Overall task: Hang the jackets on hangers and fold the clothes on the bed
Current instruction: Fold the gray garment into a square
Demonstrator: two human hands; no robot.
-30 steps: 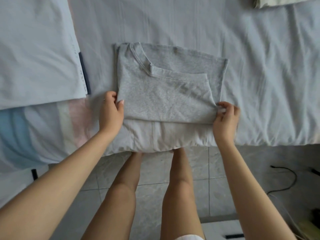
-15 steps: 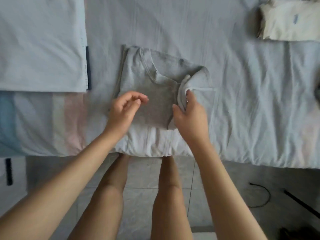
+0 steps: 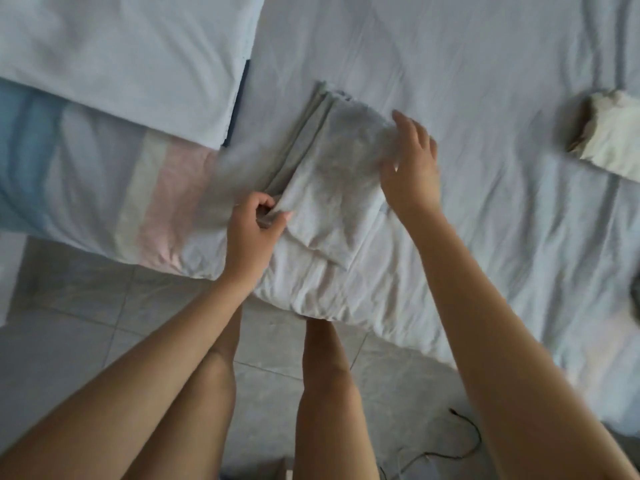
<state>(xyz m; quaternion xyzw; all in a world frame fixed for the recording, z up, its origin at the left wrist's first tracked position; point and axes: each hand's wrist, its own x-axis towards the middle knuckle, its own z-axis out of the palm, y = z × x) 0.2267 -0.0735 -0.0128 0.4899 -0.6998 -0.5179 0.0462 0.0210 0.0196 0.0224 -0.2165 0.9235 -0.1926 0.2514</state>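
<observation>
A grey T-shirt [image 3: 332, 181] lies folded into a narrow bundle near the bed's front edge. My left hand [image 3: 254, 230] pinches the bundle's near left edge with curled fingers. On the right side, my right hand [image 3: 412, 168] rests on the shirt's right edge with its fingers spread and straight. The image is blurred by motion. A cream folded garment [image 3: 613, 133] lies on the bed [image 3: 485, 81] at the far right.
A pale blue pillow [image 3: 121, 60] lies at the back left over a blue, white and pink striped cover [image 3: 104, 174]. The tiled floor [image 3: 86, 323] shows below the bed edge, with a black cable [image 3: 464, 434] at lower right. My legs stand against the bed.
The shirt's right half has been folded over to the left, making a narrower bundle. My left hand moved to its near left edge; my right hand let go and flattened on it.
</observation>
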